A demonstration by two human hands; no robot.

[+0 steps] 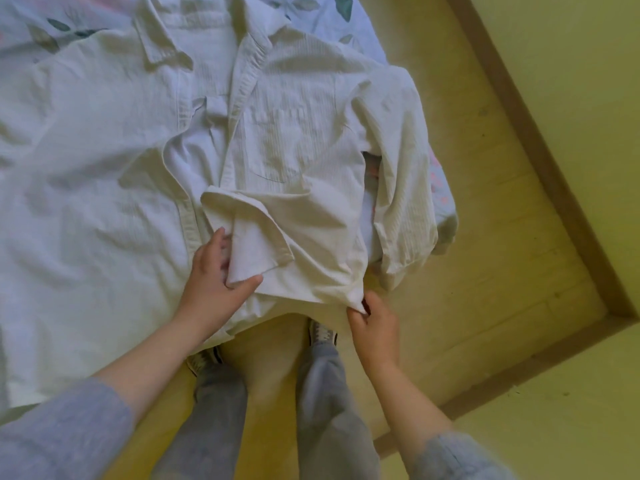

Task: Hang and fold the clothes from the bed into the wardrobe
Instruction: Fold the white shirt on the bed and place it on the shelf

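Note:
A white collared shirt (284, 140) lies spread front-up on the bed (41, 22), collar away from me, its front open. One short sleeve hangs over the bed's right edge. My left hand (214, 275) pinches a folded-over flap of the shirt's lower front between thumb and fingers. My right hand (374, 323) pinches the shirt's bottom corner at the bed's near edge, pulling it taut.
The bed has a pale sheet printed with leaves. A wooden floor (485, 237) runs to the right, bordered by a brown skirting board (540, 161) along a yellowish wall. My legs and shoes (322, 332) stand close against the bed's edge.

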